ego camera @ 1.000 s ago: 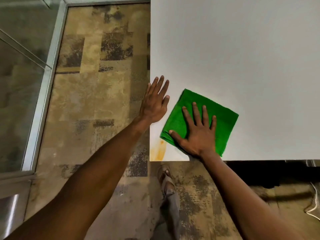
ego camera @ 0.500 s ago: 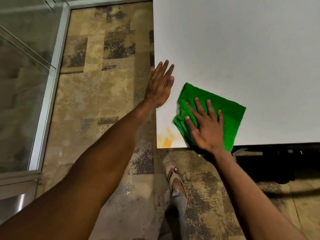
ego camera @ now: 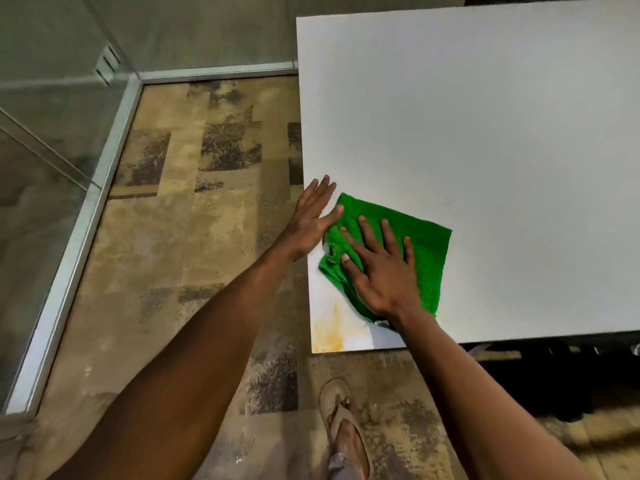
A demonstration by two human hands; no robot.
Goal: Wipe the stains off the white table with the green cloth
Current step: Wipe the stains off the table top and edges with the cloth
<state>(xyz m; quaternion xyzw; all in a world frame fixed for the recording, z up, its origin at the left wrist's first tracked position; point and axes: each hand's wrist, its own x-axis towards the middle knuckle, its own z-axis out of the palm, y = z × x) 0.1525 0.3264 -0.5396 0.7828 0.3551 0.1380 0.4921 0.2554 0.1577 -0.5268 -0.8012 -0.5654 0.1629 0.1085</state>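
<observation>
The green cloth (ego camera: 424, 247) lies folded on the white table (ego camera: 485, 133) near its front left corner. My right hand (ego camera: 381, 268) presses flat on the cloth with fingers spread; the cloth bunches under the thumb side. My left hand (ego camera: 313, 216) rests flat and open on the table's left edge, its thumb touching the cloth's far left corner. An orange-yellow stain (ego camera: 329, 329) smears the table's front left corner, just below and left of the cloth.
The table's left edge and front edge are close to both hands. Patterned brown carpet (ego camera: 207, 220) lies to the left, bounded by a metal-framed glass partition (ego camera: 69, 237). My sandalled foot (ego camera: 341, 420) stands below the table's corner.
The view has pulled back, showing more table. The cloth under my right hand has slid up and away from the front edge, uncovering more stain. My left hand now touches the cloth.
</observation>
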